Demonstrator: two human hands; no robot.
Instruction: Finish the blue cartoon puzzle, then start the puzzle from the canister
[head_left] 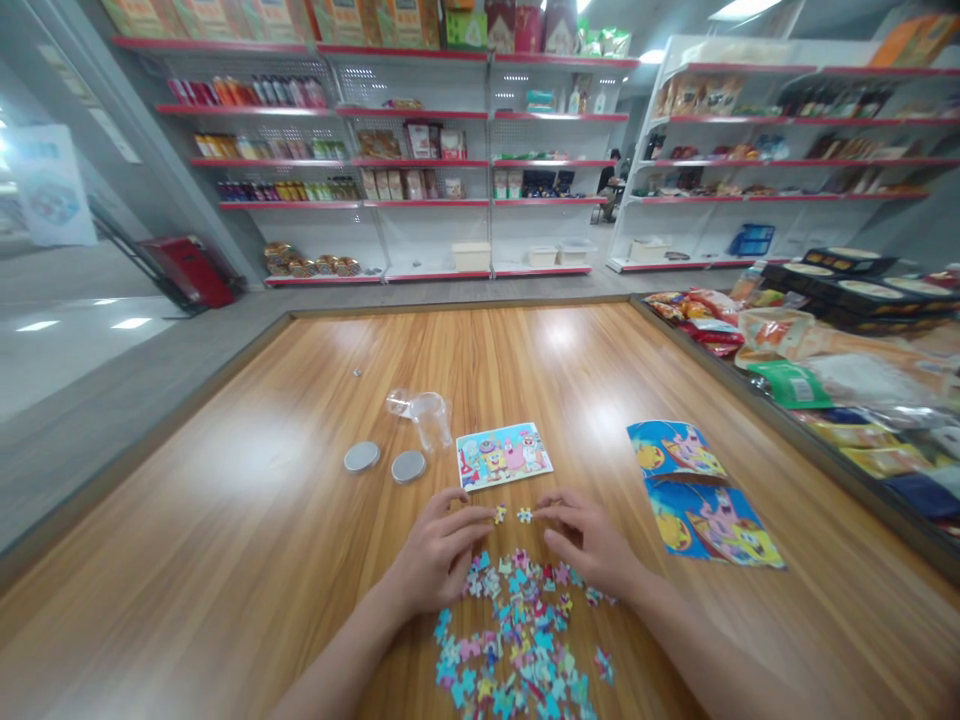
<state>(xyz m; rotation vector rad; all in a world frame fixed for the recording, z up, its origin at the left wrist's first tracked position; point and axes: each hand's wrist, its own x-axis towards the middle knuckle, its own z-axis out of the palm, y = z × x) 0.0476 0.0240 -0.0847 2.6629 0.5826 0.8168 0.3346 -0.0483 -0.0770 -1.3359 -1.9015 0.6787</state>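
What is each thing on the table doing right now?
left hand: pinched shut on left piece
right hand: pinched shut on right piece
piece pile: loose, unjoined
picture card: flat, face up
round lids: off, lying flat
clear cup: upright, uncovered

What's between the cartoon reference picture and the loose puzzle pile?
Head view: left hand pinching one piece, right hand pinching another piece; otherwise bare table.

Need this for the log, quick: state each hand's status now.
Left hand: closed, pinching a jigsaw piece.
Right hand: closed, pinching a second jigsaw piece.
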